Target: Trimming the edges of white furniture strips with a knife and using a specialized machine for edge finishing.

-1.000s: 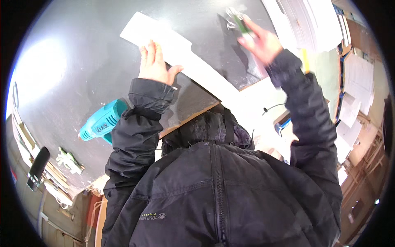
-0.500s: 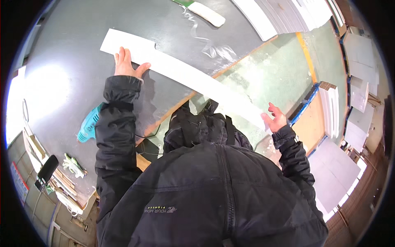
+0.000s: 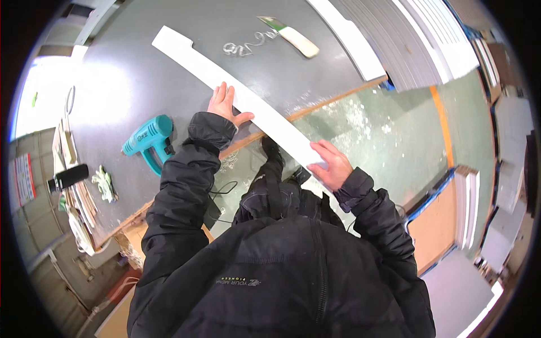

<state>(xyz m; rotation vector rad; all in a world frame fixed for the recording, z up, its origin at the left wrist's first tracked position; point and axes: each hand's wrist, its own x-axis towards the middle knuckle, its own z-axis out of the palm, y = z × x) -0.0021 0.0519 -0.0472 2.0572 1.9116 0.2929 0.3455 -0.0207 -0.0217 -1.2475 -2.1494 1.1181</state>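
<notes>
A long white board (image 3: 256,112) lies slantwise over the table's near edge, with a step cut in its far left end. Its near right end juts out in front of my body. My left hand (image 3: 227,106) rests on the board about midway along, fingers stretched out and thumb spread along the near edge. Around the overhanging end, my right hand (image 3: 333,166) is closed, fingers at one edge and thumb across the face. Beyond the board lies a knife-like tool (image 3: 298,41) with a whitish handle and a green section, next to curled white shavings (image 3: 239,49).
A teal heat gun (image 3: 149,135) lies on the dark table (image 3: 135,73), left of my left arm. Stacked white boards (image 3: 389,45) stand at the far right. A glove (image 3: 104,184) sits at the table's left. White scraps litter the green floor (image 3: 389,124).
My right hand has closed on the board's near end, where its fingers were apart before. My left hand now lies farther along the board, toward the right. The view has shifted, showing more of the heat gun.
</notes>
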